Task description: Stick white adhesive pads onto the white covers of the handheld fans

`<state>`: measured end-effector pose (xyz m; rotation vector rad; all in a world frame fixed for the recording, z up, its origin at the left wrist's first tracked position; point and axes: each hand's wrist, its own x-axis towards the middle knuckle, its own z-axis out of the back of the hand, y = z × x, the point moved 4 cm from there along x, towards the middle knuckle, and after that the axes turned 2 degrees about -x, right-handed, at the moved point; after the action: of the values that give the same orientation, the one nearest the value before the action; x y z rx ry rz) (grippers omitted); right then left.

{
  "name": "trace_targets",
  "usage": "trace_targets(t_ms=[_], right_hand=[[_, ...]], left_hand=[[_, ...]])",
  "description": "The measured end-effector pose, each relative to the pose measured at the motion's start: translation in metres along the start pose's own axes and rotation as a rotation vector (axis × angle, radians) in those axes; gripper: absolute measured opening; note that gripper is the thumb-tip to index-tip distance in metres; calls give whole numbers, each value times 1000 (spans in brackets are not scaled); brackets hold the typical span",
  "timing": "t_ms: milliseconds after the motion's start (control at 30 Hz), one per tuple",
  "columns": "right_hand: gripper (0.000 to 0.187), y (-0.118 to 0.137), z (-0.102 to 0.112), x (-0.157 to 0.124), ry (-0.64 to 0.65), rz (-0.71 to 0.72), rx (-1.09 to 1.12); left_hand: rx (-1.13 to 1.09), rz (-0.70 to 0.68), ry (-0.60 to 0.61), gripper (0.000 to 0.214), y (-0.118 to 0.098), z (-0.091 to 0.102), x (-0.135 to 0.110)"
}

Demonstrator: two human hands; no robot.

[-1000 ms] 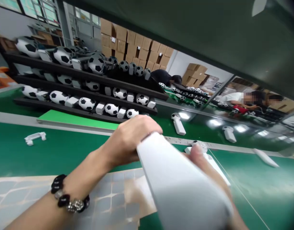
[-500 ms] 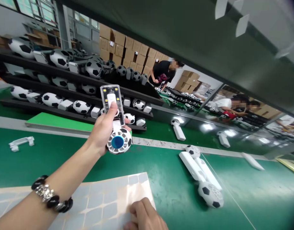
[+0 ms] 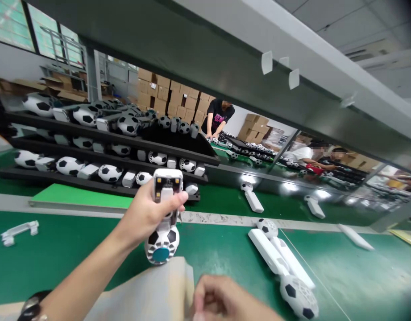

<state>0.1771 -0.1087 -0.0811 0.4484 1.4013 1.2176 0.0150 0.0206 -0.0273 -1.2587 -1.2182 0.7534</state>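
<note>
My left hand (image 3: 148,214) clenches a white handheld fan (image 3: 161,244) with a football-patterned head and blue centre, upright over the green workbench (image 3: 64,254), its head just above the raised edge of a sticker sheet (image 3: 151,294). My right hand (image 3: 222,301) curls beside that edge, its grip unclear. Open bench runs left to a white plastic bracket (image 3: 19,232); two more fans (image 3: 268,255) lie to the right

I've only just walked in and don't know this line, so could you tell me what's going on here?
A person's left hand grips a football-patterned handheld fan above a green workbench, while their right hand is at a pale sheet. More fans lie on the bench, others fill black shelves, and a co-worker stands further back.
</note>
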Motion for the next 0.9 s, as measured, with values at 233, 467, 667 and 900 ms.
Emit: trace_targets(t_ms=[233, 467, 667, 900], right_hand=[[12, 66, 34, -21, -207, 153, -291], [29, 91, 31, -19, -116, 463, 534], [27, 92, 23, -20, -252, 400, 630], [24, 92, 22, -19, -264, 387, 645]], left_hand=[[206, -265, 138, 21, -16, -1, -6], [501, -725, 327, 22, -35, -11, -19], [692, -878, 438, 12, -35, -21, -24], [729, -952, 402, 10, -36, -21, -26]])
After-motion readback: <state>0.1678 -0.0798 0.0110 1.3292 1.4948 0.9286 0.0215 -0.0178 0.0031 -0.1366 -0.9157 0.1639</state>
